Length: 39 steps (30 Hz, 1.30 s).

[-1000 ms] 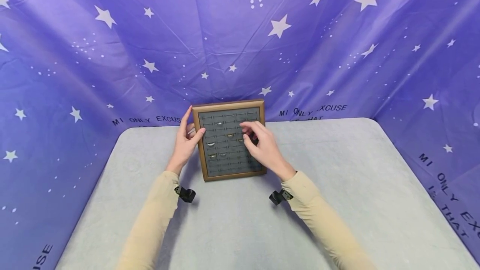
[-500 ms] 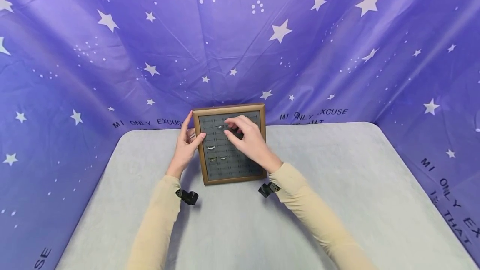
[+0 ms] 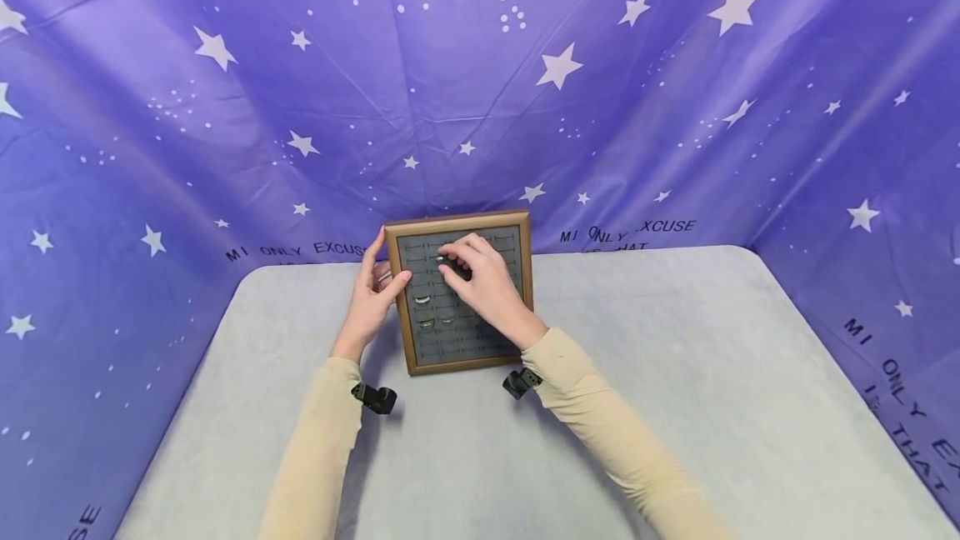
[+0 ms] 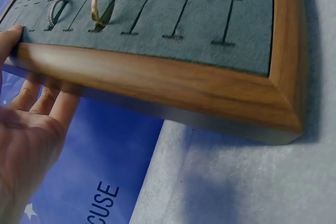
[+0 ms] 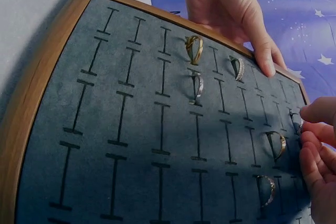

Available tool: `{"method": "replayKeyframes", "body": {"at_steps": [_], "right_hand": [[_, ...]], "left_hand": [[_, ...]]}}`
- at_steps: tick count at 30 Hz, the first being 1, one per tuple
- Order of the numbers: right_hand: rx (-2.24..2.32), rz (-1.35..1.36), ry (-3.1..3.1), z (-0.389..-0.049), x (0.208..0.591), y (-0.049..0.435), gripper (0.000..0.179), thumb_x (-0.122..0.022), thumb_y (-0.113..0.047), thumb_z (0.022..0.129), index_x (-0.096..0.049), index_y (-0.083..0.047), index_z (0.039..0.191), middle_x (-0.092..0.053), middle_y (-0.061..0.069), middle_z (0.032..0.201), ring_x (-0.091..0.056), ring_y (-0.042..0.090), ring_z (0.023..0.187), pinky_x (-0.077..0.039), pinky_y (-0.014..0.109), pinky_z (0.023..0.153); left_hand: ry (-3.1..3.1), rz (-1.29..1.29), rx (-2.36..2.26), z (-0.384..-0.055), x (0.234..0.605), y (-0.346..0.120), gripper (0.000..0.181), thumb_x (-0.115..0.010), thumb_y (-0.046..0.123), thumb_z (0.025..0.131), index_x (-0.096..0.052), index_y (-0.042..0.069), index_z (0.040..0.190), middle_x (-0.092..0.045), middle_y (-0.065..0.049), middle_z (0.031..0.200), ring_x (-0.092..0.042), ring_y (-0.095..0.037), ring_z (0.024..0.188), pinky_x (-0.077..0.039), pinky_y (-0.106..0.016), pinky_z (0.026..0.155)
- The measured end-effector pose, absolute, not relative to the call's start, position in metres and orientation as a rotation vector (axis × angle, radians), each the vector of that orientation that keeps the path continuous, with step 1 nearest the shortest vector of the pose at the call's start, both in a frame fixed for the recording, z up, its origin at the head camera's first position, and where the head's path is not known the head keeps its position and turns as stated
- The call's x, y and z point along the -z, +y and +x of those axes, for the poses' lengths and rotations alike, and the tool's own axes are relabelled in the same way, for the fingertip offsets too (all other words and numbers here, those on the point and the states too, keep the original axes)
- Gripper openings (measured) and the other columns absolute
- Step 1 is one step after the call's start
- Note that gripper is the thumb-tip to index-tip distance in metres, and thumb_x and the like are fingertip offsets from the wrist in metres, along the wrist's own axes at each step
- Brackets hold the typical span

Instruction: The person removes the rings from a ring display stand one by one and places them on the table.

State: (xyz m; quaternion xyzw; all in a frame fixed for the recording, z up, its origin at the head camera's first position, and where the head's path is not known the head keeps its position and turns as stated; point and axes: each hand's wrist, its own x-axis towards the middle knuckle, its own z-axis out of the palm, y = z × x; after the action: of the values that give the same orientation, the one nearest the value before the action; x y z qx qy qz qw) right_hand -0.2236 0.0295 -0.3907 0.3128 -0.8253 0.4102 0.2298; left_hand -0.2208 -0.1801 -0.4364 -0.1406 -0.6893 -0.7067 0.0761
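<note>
A wooden-framed ring tray (image 3: 471,362) with a dark grey slotted pad leans back on the table. My left hand (image 3: 370,297) holds its left edge, thumb on the front of the frame and fingers behind it, as the left wrist view (image 4: 31,135) also shows. My right hand (image 3: 486,283) is over the upper part of the pad, thumb and index finger pinching a silver ring (image 5: 296,121) in its slot. A gold ring (image 5: 194,50), a twisted silver ring (image 5: 239,70) and a plain silver one (image 5: 197,88) stand near the left edge. Two more rings stand close to my right fingers.
The tray stands on a pale grey cloth-covered table (image 3: 675,373). Close behind hangs a purple curtain (image 3: 480,65) with white stars. Black wrist cameras (image 3: 373,398) sit below both hands.
My right hand has moved left across the tray, from its right half to the silver ring at upper left, and its fingers have closed in on it. My left hand stays on the frame.
</note>
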Motion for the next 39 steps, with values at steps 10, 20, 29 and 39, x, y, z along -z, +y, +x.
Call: {"method": "replayKeyframes", "body": {"at_steps": [10,20,29,39], "right_hand": [[-1.051,0.757,-2.316,-0.221,0.392,0.016,0.010,-0.075,-0.010,0.085,-0.071,-0.008,0.094,-0.056,0.001,0.086,-0.050,0.016,0.079,-0.043,0.029,0.070],[-1.031,0.712,-2.265,-0.221,0.396,0.015,0.006,-0.070,-0.008,0.083,-0.065,-0.010,0.082,-0.052,0.000,0.081,-0.047,0.016,0.076,-0.041,0.029,0.067],[-1.129,0.761,-2.303,-0.220,0.392,0.020,0.004,-0.066,-0.008,0.082,-0.061,-0.009,0.082,-0.050,0.000,0.082,-0.045,0.016,0.077,-0.040,0.028,0.069],[-1.434,0.815,-2.233,-0.214,0.392,0.035,0.005,-0.061,-0.010,0.087,-0.062,-0.004,0.088,-0.051,0.005,0.094,-0.049,0.017,0.081,-0.043,0.028,0.066]], "left_hand": [[-2.071,-0.429,2.179,-0.218,0.437,-0.188,0.078,-0.058,-0.001,0.095,-0.017,0.026,0.156,-0.049,-0.030,0.129,-0.062,-0.014,0.103,-0.054,-0.028,0.081],[-2.082,-0.479,2.157,-0.218,0.434,-0.184,0.080,-0.057,-0.004,0.095,-0.015,0.026,0.156,-0.049,-0.031,0.128,-0.062,-0.013,0.103,-0.053,-0.029,0.082],[-2.116,-0.479,2.132,-0.217,0.434,-0.184,0.081,-0.057,-0.003,0.095,-0.014,0.027,0.156,-0.050,-0.030,0.127,-0.062,-0.012,0.103,-0.053,-0.027,0.083],[-2.132,-0.471,2.092,-0.217,0.434,-0.182,0.082,-0.059,-0.001,0.095,-0.014,0.029,0.156,-0.052,-0.030,0.124,-0.063,-0.013,0.102,-0.053,-0.028,0.083]]}}
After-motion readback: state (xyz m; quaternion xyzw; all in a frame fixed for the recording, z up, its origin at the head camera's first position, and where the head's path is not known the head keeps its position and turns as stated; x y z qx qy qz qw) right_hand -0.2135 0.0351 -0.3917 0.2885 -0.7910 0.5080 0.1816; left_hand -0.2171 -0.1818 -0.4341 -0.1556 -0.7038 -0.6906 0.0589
